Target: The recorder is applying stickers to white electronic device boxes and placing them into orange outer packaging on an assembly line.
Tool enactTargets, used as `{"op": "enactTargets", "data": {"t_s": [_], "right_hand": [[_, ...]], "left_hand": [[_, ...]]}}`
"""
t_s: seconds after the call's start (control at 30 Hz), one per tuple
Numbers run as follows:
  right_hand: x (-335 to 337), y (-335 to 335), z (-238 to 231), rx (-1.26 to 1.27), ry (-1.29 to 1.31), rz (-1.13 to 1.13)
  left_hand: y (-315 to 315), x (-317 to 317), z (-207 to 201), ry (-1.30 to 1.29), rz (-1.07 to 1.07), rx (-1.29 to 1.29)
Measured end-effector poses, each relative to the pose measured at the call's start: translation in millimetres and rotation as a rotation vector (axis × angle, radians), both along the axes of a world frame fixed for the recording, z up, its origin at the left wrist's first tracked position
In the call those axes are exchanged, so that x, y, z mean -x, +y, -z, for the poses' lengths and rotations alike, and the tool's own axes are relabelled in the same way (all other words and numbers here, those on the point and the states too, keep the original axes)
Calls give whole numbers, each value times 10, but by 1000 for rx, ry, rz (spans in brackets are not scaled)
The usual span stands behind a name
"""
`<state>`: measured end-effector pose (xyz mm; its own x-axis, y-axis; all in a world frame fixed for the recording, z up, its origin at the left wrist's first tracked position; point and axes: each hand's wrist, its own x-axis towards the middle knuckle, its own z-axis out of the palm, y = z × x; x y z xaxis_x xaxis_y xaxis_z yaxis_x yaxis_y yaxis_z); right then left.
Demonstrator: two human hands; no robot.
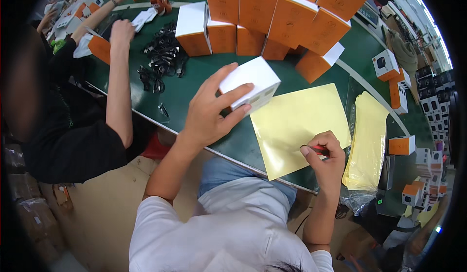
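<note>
Head view: left hand [210,107] gripping white box [250,81] at twelve o'clock; right hand [327,159] pinching red object [320,150] on yellow sheet [292,126]

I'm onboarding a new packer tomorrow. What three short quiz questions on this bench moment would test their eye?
1. True or false: the left hand holds the white box lifted off the green table.
2. What lies under the right hand? A) yellow sheet B) a blue cloth C) a metal tray
3. Fill in: the right hand pinches a small ___ item.

Key: 1 true; 2 A; 3 red. Stacked orange boxes stand behind; a neighbour's arm reaches in at the left.
</note>
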<state>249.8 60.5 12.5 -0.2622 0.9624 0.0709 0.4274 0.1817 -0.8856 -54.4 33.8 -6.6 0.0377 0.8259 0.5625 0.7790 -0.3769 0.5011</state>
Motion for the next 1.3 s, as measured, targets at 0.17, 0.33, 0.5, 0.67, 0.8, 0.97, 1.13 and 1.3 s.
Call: {"op": "enactTargets", "data": {"t_s": [0.17, 0.33, 0.5, 0.67, 0.8, 0.97, 1.13, 1.3], "right_hand": [[35, -47, -129, 67, 326, 24], [179, -69, -190, 13, 391, -42], [292, -81, -177, 36, 407, -33], [332, -70, -103, -143, 197, 14], [330, -138, -188, -288, 9, 60], [314, -150, -212, -535, -238, 51], [265, -154, -165, -545, -321, 34], [261, -191, -217, -549, -395, 66]], "left_hand": [[-217, -206, 161, -1167, 32, 65], [-361, -477, 249, -2116, 239, 305], [-423, -618, 347, -2209, 331, 389], [-440, -719, 286, -2177, 285, 383], [-443, -749, 327, -2175, 288, 374], [-449, -811, 329, -2189, 260, 373], [-456, -858, 330, -2200, 220, 390], [-477, -893, 346, -2210, 177, 413]]}}
